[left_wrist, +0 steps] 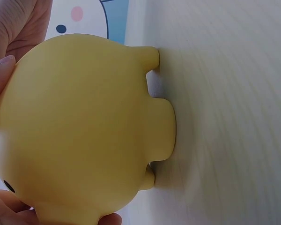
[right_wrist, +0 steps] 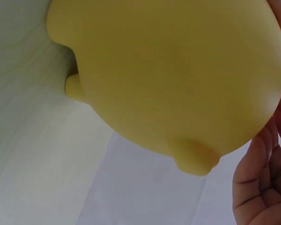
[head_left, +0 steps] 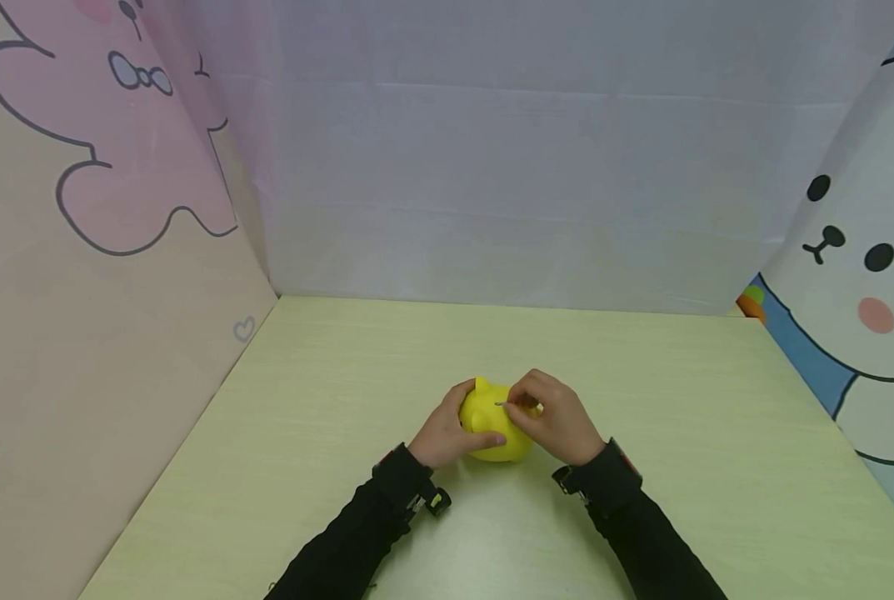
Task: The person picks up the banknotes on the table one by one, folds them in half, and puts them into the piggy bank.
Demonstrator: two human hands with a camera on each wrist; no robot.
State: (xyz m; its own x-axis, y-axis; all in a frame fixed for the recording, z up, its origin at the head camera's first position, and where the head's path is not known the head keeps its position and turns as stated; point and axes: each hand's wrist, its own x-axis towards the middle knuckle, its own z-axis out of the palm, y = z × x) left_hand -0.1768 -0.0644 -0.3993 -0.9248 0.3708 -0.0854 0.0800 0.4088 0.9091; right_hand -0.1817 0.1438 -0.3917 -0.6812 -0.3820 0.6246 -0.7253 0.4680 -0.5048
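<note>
A round yellow piggy bank [head_left: 517, 446] stands on its stubby feet on the table, its snout turned toward my left hand. My left hand [head_left: 441, 432] grips it from the left, thumb across the near side and fingers round the snout end. Above its back, my right hand [head_left: 559, 421] pinches a thin grey coin [head_left: 501, 404] between thumb and forefinger, close over the top. In the right wrist view the piggy bank [right_wrist: 173, 84] fills most of the picture, and its small tail stub shows. Its feet touch the tabletop in the left wrist view.
The pale wood-grain table [head_left: 327, 375] reaches back to a whitish curtain [head_left: 529, 192]. A cartoon-printed sheet [head_left: 117, 333] hangs along the left edge, and another printed sheet [head_left: 881, 350] along the right. Both wrists carry dark bands with small cameras.
</note>
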